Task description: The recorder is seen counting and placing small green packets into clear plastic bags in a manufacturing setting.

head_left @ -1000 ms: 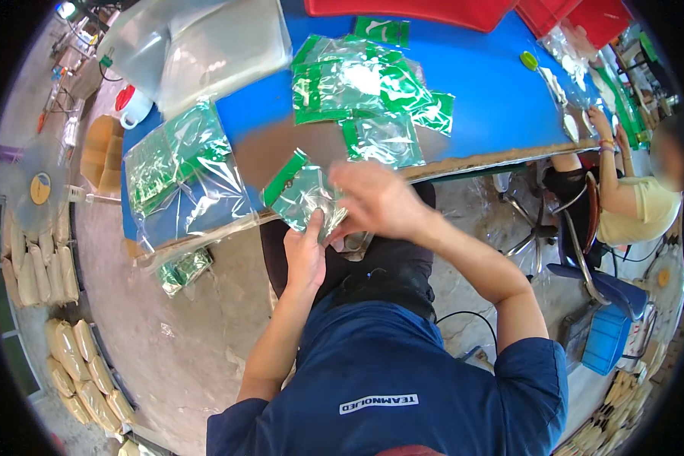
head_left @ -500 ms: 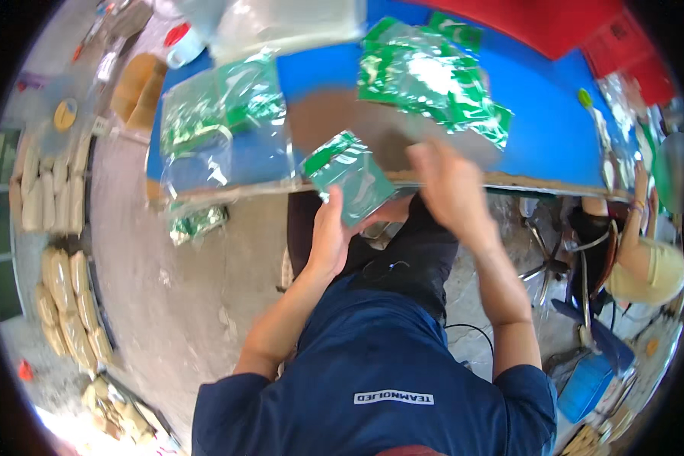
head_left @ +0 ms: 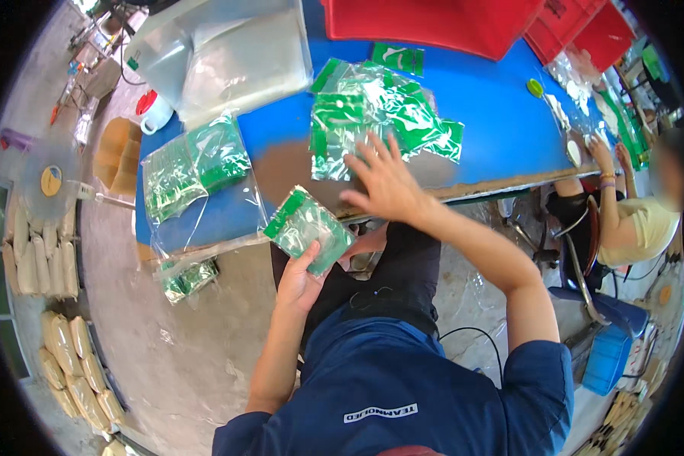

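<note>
My left hand [head_left: 304, 283] grips a green and clear plastic packet [head_left: 308, 228] by its lower end, thumb on top, just off the near edge of the table. Fingers spread, my right hand [head_left: 384, 182] is over the brown worn patch of the table, at the near side of a loose pile of green and clear packets [head_left: 403, 110]. Whether its fingertips touch the pile I cannot tell. To the left lies a large clear bag [head_left: 235, 199] with more green packets [head_left: 197, 167] inside, its open end hanging over the table edge.
The blue table [head_left: 501, 129] carries a clear plastic bin [head_left: 243, 61], a white mug [head_left: 155, 114] with a red lid and a red bin [head_left: 433, 26]. Another person [head_left: 631, 228] sits at the right end. On the floor at left are tan sacks [head_left: 76, 357].
My right hand has moved left and up toward the pile, and its fingers have spread. The left hand, still gripping the packet, has shifted slightly left and down. The whole view has also shifted.
</note>
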The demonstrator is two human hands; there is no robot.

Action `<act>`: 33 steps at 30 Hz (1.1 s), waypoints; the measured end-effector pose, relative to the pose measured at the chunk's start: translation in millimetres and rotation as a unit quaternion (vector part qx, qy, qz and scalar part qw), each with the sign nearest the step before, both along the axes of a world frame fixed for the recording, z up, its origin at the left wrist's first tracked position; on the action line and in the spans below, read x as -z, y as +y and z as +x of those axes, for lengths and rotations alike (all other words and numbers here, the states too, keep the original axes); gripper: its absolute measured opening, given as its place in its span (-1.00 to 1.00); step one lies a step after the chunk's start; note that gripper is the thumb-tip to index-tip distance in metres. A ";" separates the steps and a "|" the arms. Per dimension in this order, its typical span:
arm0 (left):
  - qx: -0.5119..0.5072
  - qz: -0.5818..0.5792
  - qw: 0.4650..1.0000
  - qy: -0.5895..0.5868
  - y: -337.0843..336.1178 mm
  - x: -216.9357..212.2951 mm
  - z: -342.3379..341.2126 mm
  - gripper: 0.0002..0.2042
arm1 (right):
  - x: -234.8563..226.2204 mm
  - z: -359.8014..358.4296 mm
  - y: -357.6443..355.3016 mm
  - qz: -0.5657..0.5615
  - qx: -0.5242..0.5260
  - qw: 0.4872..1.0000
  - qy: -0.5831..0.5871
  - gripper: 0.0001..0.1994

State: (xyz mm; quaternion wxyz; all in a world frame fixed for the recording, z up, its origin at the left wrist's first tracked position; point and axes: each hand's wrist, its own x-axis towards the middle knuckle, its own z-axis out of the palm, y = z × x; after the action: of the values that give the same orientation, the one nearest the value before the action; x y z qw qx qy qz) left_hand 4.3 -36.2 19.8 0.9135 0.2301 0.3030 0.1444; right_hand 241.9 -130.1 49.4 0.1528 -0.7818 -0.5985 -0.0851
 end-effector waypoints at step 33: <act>-0.060 0.184 0.981 -0.002 -19.9 4.7 22.6 -0.61 | -11.4 55.8 -8.7 0.252 0.285 0.925 -0.010 -0.61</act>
State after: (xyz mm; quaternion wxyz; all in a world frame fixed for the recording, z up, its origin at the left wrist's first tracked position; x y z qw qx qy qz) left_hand 26.9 -56.1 15.2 0.8458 0.3755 0.2822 0.2530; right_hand 297.7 -138.8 60.9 0.3081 -0.8542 -0.3107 -0.2809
